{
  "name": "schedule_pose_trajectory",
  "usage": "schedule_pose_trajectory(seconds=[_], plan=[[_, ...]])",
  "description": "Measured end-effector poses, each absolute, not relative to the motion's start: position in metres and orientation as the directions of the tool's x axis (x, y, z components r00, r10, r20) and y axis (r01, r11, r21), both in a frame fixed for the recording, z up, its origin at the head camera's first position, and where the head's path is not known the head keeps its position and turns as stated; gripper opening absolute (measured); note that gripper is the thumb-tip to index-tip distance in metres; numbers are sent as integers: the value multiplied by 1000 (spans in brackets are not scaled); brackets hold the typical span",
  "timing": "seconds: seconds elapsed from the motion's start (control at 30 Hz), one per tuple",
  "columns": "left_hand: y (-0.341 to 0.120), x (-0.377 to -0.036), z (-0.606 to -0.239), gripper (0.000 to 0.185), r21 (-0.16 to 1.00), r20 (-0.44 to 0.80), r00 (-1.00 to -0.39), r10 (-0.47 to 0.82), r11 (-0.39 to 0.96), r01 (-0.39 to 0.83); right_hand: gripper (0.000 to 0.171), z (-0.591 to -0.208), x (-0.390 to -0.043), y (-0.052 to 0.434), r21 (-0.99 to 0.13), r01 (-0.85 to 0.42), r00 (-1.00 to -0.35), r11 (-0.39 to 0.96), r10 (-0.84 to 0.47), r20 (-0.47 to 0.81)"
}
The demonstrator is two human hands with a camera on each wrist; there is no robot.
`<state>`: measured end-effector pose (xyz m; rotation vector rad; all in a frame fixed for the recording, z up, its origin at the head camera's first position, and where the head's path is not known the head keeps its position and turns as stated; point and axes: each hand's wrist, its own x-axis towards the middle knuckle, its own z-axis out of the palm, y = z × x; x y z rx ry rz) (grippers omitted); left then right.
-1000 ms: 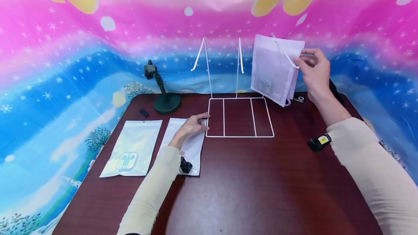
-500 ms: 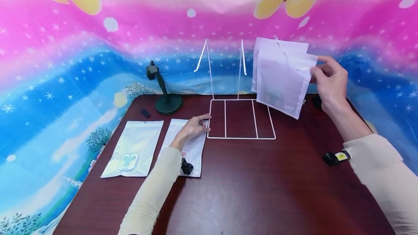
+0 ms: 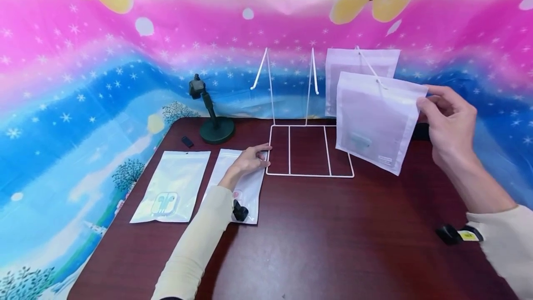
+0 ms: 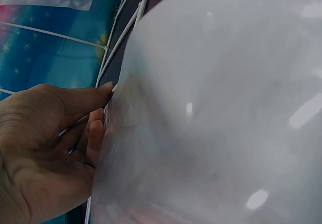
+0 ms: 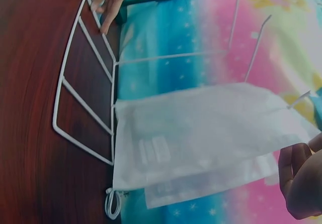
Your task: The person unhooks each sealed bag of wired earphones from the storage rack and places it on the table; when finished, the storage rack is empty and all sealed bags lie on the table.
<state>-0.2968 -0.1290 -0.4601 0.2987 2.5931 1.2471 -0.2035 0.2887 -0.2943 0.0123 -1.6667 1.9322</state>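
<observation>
My right hand (image 3: 451,124) pinches the upper right corner of a white zip pouch (image 3: 370,119) between thumb and fingers. That pouch is at the front end of the right hook (image 3: 367,63) of a white wire display rack (image 3: 310,175), the hook's tip poking out near its top edge. Behind it a second pouch (image 3: 362,58) hangs further back on the same hook. At the rack base's left side, my left hand (image 3: 247,161) grips the wire with thumb and fingers. In the left wrist view, a glossy pouch (image 4: 216,83) fills the foreground beside that hand.
Two pouches lie flat on the left, one with an earphone picture (image 3: 165,203), the other (image 3: 250,193) partly under my left forearm. Behind them stand a dark green stand (image 3: 217,129) and a small black piece (image 3: 187,141). A white cord loop (image 5: 113,204) shows in the right wrist view.
My right hand has drawn the front pouch forward and to the right along the hook, apart from the one behind it. The left hand has stayed on the rack base.
</observation>
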Motion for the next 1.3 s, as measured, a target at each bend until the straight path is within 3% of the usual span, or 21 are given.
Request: schedule_pose_trajectory(seconds=[0.23, 0.63, 0.87, 1.07, 1.2, 1.3], plan=[[-129, -298, -461, 58, 791, -128, -948, 291, 606, 79, 29, -289, -184, 284, -869, -479, -809, -126, 447, 381], [-132, -299, -461, 58, 785, -133, -946, 296, 614, 82, 26, -282, -172, 284, -818, -556, -751, -146, 510, 420], [-130, -298, -459, 58, 786, -138, -946, 292, 613, 75, 15, -283, -170, 290, -809, -569, -737, -147, 527, 423], [-129, -299, -461, 58, 783, -130, -948, 291, 616, 82, 16, -297, -164, 300, -873, -468, -793, -136, 500, 347], [-129, -301, -463, 58, 787, -123, -948, 294, 611, 87, 19, -312, -162, 313, -931, -342, -882, -126, 385, 272], [-130, -301, -463, 58, 789, -127, -949, 290, 609, 80, 21, -324, -163, 324, -967, -252, -923, -46, 310, 226]])
